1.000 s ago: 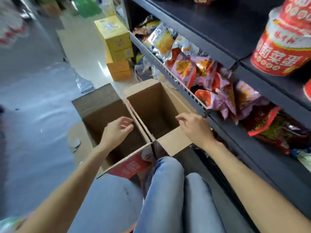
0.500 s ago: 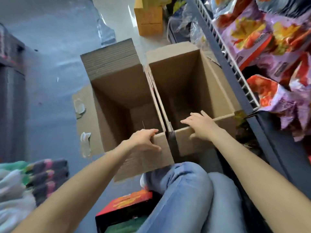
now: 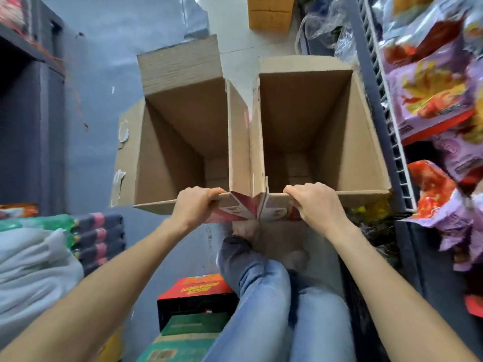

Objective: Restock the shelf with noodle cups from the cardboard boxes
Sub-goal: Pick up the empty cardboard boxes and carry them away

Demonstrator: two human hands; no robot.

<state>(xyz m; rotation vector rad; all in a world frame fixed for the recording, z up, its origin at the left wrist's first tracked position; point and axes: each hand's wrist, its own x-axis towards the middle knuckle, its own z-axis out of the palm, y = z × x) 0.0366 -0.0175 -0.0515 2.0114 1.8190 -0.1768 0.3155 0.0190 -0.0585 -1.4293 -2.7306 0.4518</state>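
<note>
Gripping near edges, left grip [image 3: 194, 205] on left box [image 3: 183, 121], right grip [image 3: 317, 205] on right box [image 3: 337, 121], both bare inside

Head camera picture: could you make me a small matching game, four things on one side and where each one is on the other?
Things:
1. left hand
2. right hand
3. yellow carton
4. red-topped box

Places:
A. on the floor beyond both open boxes
B. gripping the near flap of the right box
C. near the person's knees
D. gripping the near flap of the left box

Pairs: 1-D, 2-B, 3-A, 4-C
</note>
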